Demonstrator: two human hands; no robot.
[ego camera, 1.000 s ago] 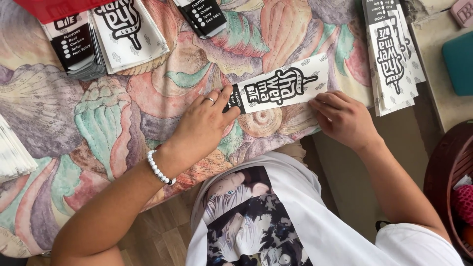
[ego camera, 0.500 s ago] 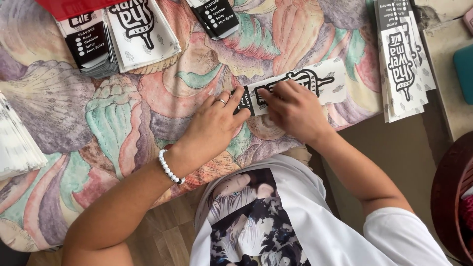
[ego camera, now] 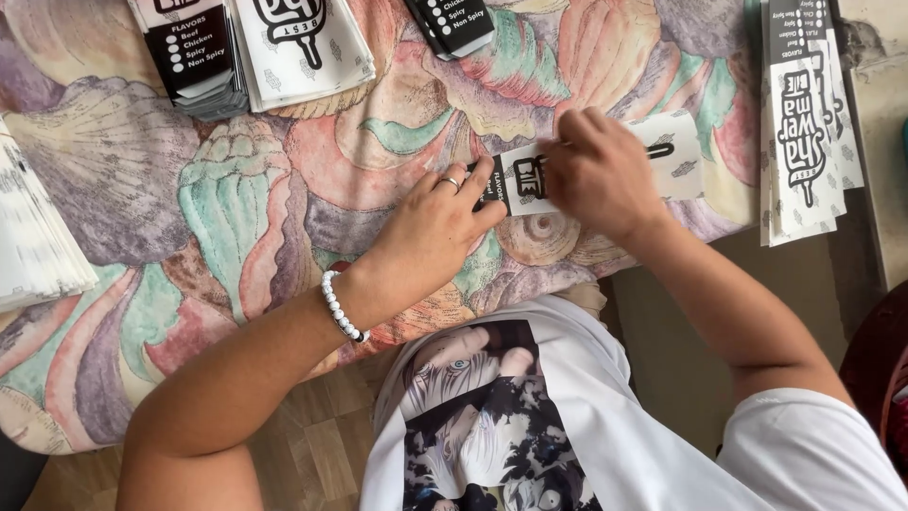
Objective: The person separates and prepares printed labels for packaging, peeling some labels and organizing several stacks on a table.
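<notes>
My left hand (ego camera: 430, 227) pins the white-and-black printed paper sleeve (ego camera: 681, 156) flat, my right hand (ego camera: 596, 175) presses it fingers-down, finished stacks (ego camera: 804, 114) lying right.

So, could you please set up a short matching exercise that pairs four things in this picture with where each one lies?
Things:
1. left hand
2. right hand
3. stack of paper sleeves
4. beaded bracelet

Places:
A. right edge of the shell-patterned cloth
B. around the left wrist
C. flat on the dark end of the single paper sleeve
D. on the middle of the single paper sleeve

Pairs: 1-C, 2-D, 3-A, 4-B
</notes>
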